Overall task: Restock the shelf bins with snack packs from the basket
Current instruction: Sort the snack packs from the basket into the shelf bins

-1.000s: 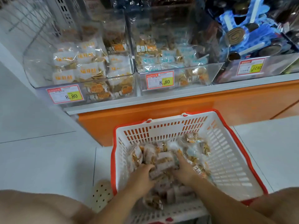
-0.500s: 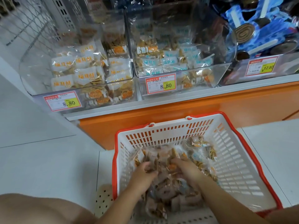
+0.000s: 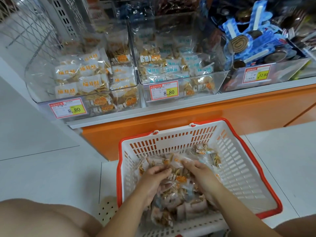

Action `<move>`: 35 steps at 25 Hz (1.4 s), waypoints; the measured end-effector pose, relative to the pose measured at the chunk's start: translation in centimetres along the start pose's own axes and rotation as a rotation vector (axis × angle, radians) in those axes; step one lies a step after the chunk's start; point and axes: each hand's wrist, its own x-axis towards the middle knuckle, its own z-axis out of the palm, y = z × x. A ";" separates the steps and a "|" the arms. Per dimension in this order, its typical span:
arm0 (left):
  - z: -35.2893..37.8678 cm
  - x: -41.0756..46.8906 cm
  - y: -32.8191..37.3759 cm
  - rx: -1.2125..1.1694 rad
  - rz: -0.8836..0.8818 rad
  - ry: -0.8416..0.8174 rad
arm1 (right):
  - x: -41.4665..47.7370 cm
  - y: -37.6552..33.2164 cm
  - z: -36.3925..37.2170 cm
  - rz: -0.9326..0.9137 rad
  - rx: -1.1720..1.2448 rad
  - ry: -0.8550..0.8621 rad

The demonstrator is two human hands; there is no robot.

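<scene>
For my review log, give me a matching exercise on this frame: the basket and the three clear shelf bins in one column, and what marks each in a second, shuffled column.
Things:
1. basket
2. left bin
3. middle bin
4. right bin

Marks:
A. price tag reads 12.80
B. red rim, stands on the floor, loose snack packs inside
C. packs with orange lettering
D. white packs with light-blue lettering

Pairs: 1-B, 2-C, 3-D, 4-A.
</scene>
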 end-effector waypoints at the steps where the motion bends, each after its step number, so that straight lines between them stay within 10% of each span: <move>1: 0.0 -0.2 0.0 -0.005 0.007 -0.013 | -0.1 -0.1 0.1 -0.003 0.005 0.002; 12: -0.2 -2.1 0.6 0.111 0.106 -0.062 | -3.3 -3.0 0.6 -0.035 0.238 -0.112; 21: -1.8 -9.0 12.1 0.347 0.616 0.011 | -7.2 -19.0 3.8 -0.446 -0.470 -0.052; 27: -9.8 -13.5 21.5 0.895 1.031 0.708 | -5.6 -33.5 10.6 -0.793 -0.780 0.176; 30: -14.7 -13.4 22.0 0.980 1.026 0.993 | -1.5 -38.1 14.1 -0.808 -1.061 0.328; 35: -17.2 -11.6 21.7 0.927 0.893 0.910 | 6.7 -41.1 18.1 -0.567 -1.647 0.314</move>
